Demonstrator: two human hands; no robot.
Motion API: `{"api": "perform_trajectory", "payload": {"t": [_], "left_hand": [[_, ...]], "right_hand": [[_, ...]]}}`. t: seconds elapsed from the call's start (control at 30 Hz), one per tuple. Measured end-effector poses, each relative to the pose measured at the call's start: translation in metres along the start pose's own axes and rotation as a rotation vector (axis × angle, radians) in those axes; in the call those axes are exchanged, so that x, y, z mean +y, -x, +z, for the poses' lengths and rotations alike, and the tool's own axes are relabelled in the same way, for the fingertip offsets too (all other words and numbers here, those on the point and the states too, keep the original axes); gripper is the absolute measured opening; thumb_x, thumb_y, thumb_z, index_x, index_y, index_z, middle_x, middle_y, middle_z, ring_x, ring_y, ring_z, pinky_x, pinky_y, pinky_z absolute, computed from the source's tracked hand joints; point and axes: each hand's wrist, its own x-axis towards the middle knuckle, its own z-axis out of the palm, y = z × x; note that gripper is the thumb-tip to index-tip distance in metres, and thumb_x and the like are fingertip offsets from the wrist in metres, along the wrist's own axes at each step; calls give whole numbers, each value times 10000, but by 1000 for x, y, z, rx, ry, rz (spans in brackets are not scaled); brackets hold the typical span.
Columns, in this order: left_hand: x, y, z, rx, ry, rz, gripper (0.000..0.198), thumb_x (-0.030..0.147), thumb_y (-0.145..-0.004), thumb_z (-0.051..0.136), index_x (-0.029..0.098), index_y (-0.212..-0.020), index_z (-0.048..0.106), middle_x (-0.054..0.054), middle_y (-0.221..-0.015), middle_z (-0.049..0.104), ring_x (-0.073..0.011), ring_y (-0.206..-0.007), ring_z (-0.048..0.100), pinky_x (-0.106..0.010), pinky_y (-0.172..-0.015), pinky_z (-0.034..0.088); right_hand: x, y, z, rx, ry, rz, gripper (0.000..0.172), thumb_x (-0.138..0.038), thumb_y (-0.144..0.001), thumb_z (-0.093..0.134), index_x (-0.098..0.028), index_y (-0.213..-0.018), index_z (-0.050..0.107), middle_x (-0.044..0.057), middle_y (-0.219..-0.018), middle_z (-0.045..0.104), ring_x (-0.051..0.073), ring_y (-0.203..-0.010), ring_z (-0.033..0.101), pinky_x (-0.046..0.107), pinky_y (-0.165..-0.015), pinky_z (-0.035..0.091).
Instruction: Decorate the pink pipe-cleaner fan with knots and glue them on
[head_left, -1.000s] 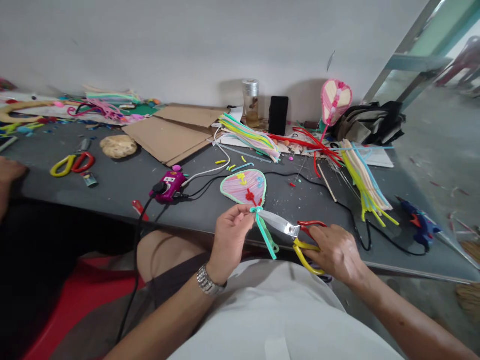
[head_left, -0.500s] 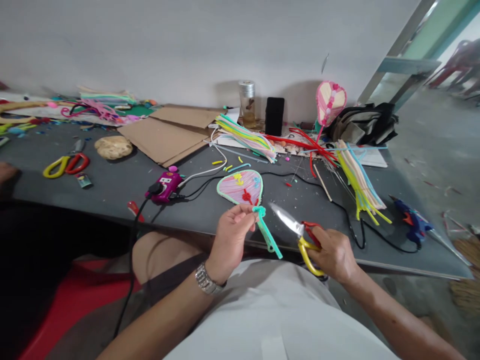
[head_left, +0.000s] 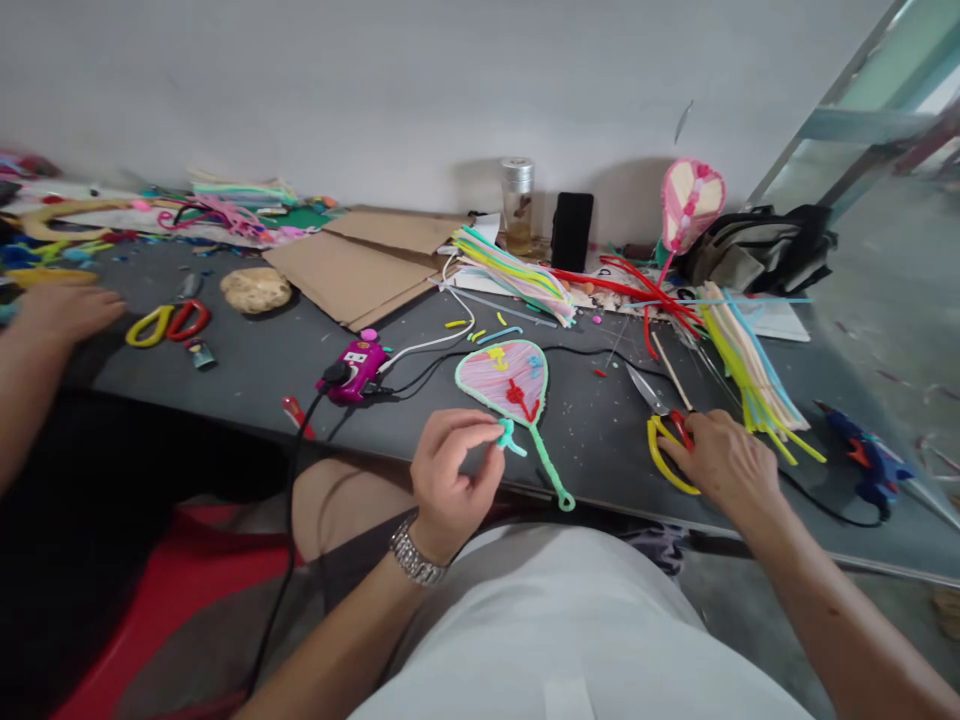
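Observation:
My left hand (head_left: 459, 478) pinches a small curled piece of teal pipe cleaner (head_left: 508, 436) between thumb and fingertips, with a short tail sticking out. Just beyond it on the table lies a fan (head_left: 501, 378) with a pink face, pale green fuzzy edging and a looped green handle. Yellow, blue and red pipe-cleaner shapes decorate its face. To the right, my right hand (head_left: 724, 462) is closed on the red handle of yellow-and-red scissors (head_left: 666, 425), which rest at the tabletop with blades pointing away.
Pipe-cleaner bundles (head_left: 517, 275) lie at the back and right (head_left: 750, 365). A blue glue gun (head_left: 866, 455) sits far right, a purple power socket (head_left: 352, 370) left of the fan, with cables across. Cardboard (head_left: 367, 265), a stone (head_left: 255, 290) and other scissors (head_left: 169, 320) lie left, near another person's hand (head_left: 67, 315).
My right hand has carried the scissors right, away from my left hand, down to the table. The teal piece has moved off the fan's handle and its tail looks shorter. Another person's hand reaches in.

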Motion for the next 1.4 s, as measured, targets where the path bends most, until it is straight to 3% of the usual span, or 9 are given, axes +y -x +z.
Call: {"api": "perform_trajectory", "payload": {"t": [0.13, 0.23, 0.43, 0.63, 0.8, 0.97, 1.1, 1.3, 1.4], "left_hand": [[-1, -8, 0, 14, -84, 122, 269, 2, -831, 657, 209, -1002, 671, -60, -980, 688, -186, -910, 659, -354, -839, 551], [0, -10, 2, 3, -126, 163, 273, 1, -826, 670, 212, -999, 667, -58, -977, 682, -185, -895, 651, -347, -824, 547], [-1, -5, -3, -12, 13, -42, 238, 53, -875, 662, 219, -1045, 677, -36, -982, 687, -148, -840, 646, -285, -771, 542], [0, -8, -9, -109, 295, -508, 120, 235, -960, 610, 189, -945, 719, -35, -890, 722, -158, -814, 666, -264, -728, 528], [2, -19, -4, -252, 499, -841, 170, 325, -813, 787, 165, -840, 736, -27, -786, 738, -142, -713, 638, -243, -671, 494], [-11, -31, -5, -259, 762, -1117, 265, 355, -694, 875, 153, -814, 753, -2, -694, 686, -91, -610, 558, -196, -556, 415], [-23, -42, -18, -387, 914, -1299, 312, 360, -637, 910, 144, -774, 731, 7, -658, 633, -81, -600, 549, -181, -532, 394], [-41, -42, -39, -454, 978, -1496, 260, 289, -665, 884, 159, -712, 664, 3, -666, 599, -91, -623, 567, -185, -545, 435], [-54, -40, -41, -448, 944, -1545, 232, 229, -657, 872, 169, -700, 652, 0, -658, 586, -112, -642, 599, -182, -517, 442]], "right_hand": [[-46, 11, -25, 101, -634, -296, 182, -318, -923, 610, -177, -951, 721, 103, -951, 723, 225, -839, 665, 316, -710, 463], [-101, 20, -40, -280, -1191, -461, 268, -446, -949, 600, -202, -937, 710, 16, -793, 690, 147, -678, 579, 267, -626, 439], [-155, 8, -42, -650, -1650, -354, 405, -521, -719, 841, -172, -791, 648, -33, -692, 638, 73, -539, 449, 229, -514, 339], [-154, -4, -41, -775, -1743, -235, 445, -514, -638, 896, -159, -749, 653, -28, -649, 656, 51, -474, 418, 221, -470, 289], [-156, -7, -39, -747, -1708, -268, 472, -568, -662, 867, -167, -720, 624, -41, -631, 608, 54, -485, 408, 231, -480, 285], [-154, -13, -30, -593, -1583, -387, 348, -520, -829, 717, -174, -845, 680, -43, -633, 563, 100, -577, 478, 250, -560, 362], [-161, -14, -21, -506, -1446, -512, 173, -317, -822, 675, -188, -935, 690, 4, -828, 694, 141, -742, 591, 284, -711, 448], [-182, 1, -8, -398, -1321, -596, 46, -214, -825, 671, -215, -862, 645, -19, -819, 713, 151, -788, 620, 286, -751, 443], [-182, 3, 0, -164, -1161, -689, 45, -187, -882, 634, -211, -916, 651, -1, -819, 718, 169, -792, 621, 317, -785, 414]]}}
